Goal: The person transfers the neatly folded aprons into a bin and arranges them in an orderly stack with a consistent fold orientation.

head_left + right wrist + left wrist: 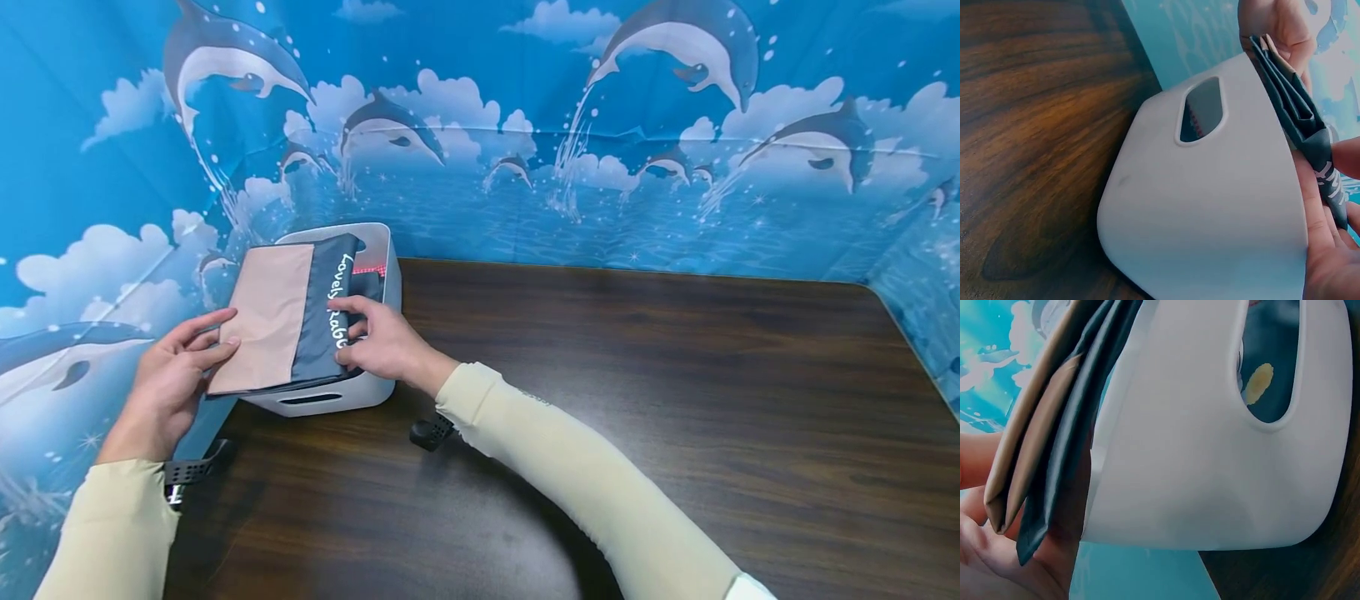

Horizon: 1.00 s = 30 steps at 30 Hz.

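Observation:
A folded cloth [264, 317], with a pink panel and a dark blue-grey one bearing white lettering, lies flat over the top of a white plastic basket [394, 308]. My left hand [174, 371] grips its left edge, thumb on the upper face. On the right, my right hand [386, 340] pinches the lettered edge, with fingers under the fabric. Several stacked layers of the cloth [1063, 419] show edge-on in the left wrist view. From the right wrist view, the cloth [1291, 103] sits along the basket's rim between both hands. Much of the basket's inside is hidden beneath it.
Inside the basket, a red checked fabric [371, 270] and a dark cloth [367, 286] peek out. The basket stands at the left end of a dark wooden table [637, 375]. A blue dolphin-print curtain [465, 192] runs behind and along the left side.

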### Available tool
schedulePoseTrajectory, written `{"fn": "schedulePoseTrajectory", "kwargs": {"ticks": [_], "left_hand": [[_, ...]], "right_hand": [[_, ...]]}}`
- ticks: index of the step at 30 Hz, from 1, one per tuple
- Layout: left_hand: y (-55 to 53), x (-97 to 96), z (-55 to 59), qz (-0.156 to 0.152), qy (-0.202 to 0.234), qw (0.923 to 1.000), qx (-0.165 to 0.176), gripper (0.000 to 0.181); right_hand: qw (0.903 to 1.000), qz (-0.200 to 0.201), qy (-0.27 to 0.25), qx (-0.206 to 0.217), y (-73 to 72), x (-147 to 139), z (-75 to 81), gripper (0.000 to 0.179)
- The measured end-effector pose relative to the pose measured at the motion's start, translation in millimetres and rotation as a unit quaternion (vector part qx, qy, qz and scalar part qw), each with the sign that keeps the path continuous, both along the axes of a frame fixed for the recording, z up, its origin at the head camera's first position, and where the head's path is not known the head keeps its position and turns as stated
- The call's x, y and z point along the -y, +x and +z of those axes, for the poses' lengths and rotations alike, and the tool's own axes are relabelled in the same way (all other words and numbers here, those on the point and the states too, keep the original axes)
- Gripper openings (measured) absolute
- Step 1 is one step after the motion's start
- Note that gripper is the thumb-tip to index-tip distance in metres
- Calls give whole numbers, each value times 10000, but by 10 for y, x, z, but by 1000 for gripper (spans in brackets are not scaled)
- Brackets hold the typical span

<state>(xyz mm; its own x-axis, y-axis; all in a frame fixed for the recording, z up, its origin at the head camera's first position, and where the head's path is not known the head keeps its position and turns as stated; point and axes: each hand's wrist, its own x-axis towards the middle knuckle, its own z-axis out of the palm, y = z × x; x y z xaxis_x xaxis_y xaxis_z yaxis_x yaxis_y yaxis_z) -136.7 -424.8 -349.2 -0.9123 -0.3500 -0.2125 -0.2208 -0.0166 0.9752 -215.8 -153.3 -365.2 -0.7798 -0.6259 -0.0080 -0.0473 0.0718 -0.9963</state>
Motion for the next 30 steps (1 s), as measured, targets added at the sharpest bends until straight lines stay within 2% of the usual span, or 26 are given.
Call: {"fn": "schedulePoseTrajectory", "kwargs": {"ticks": [12, 20, 26, 30], "left_hand": [[-45, -27, -17, 40, -160, 9998, 92, 47], [-45, -16, -41, -97, -55, 9999, 75, 39], [-56, -28, -68, -76, -294, 9994, 160, 40], [-53, -47, -96, 21, -404, 9991, 91, 41]], "right_hand": [[9999, -81, 144, 16, -10, -26, -47, 65], [9999, -100, 110, 9, 0, -22, -82, 64], [9998, -142, 80, 99, 0, -23, -108, 64], [9997, -140, 9, 190, 5, -24, -122, 65]]}}
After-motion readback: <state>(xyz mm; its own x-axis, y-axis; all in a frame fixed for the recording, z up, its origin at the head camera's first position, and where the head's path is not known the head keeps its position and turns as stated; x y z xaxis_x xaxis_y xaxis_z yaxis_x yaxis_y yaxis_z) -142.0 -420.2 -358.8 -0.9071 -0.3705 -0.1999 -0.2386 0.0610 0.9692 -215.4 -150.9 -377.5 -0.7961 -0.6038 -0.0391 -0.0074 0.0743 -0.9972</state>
